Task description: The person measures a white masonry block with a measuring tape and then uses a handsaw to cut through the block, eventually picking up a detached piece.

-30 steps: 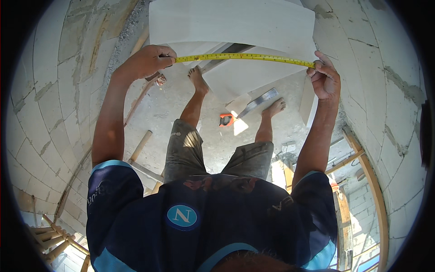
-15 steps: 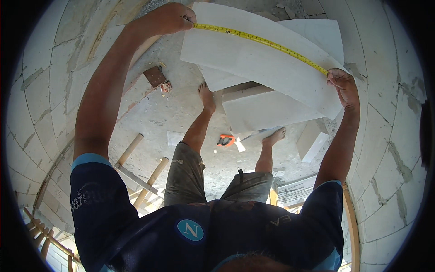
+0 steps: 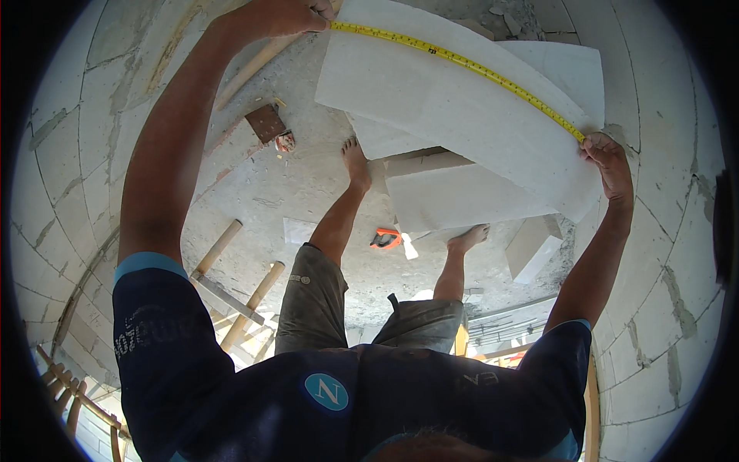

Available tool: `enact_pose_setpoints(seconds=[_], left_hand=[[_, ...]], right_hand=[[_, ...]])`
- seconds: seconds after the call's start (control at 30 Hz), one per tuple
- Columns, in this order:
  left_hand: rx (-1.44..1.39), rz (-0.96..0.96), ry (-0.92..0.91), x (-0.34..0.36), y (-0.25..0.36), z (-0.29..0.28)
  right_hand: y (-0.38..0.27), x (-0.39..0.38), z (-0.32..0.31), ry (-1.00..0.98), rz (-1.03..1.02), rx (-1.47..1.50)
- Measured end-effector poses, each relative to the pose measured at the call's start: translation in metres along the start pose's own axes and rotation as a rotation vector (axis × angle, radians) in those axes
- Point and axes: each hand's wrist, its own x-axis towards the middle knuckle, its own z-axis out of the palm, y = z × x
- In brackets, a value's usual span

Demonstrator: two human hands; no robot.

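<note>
Looks steeply down from the left of two head-worn fisheye cameras, upright and unmirrored, facing out past the wearer's navy shirt (image 3: 416, 385). Sits close above the shirt along the lower edge, farther from the bare feet (image 3: 356, 165) and floor (image 3: 304, 192) near the middle. Reaches out to the left hand (image 3: 286, 17), cropped at the top edge, and the right hand (image 3: 610, 162) toward the right side. Bends the block walls (image 3: 662, 123) on both sides.

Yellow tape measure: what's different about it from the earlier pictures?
The left hand and right hand have carried the tape measure forward, from in front of the large white block's near edge to across its face. Neither has let go. The orange saw handle stays on the floor between the legs.
</note>
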Motion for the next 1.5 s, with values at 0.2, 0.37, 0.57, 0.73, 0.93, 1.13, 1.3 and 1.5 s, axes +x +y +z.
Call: enact_pose_setpoints(seconds=[0.2,0.37,0.57,0.73,0.93,1.13,1.3,1.5], left_hand=[[0.010,0.039,0.020,0.001,-0.003,-0.003],[0.056,-0.002,0.028,0.002,-0.001,-0.008],[0.031,0.003,0.010,0.005,-0.014,-0.008],[0.020,0.035,0.027,0.009,-0.016,-0.007],[0.016,0.043,0.034,0.016,-0.026,-0.006],[0.029,0.073,0.047,0.022,-0.032,-0.002],[0.075,0.088,0.049,0.030,-0.034,-0.003],[0.129,0.119,0.101,0.036,-0.027,-0.001]], right_hand=[[-0.009,0.003,0.001,0.003,0.018,-0.049],[-0.006,0.005,-0.008,0.025,0.025,-0.088],[-0.002,0.002,-0.015,0.055,0.037,-0.108],[0.004,0.005,-0.022,0.064,0.044,-0.128],[0.007,0.010,-0.029,0.064,0.007,-0.117],[0.007,0.011,-0.031,0.092,0.037,-0.120],[0.007,0.012,-0.031,0.092,0.036,-0.109],[0.003,0.009,-0.029,0.120,0.020,-0.137]])
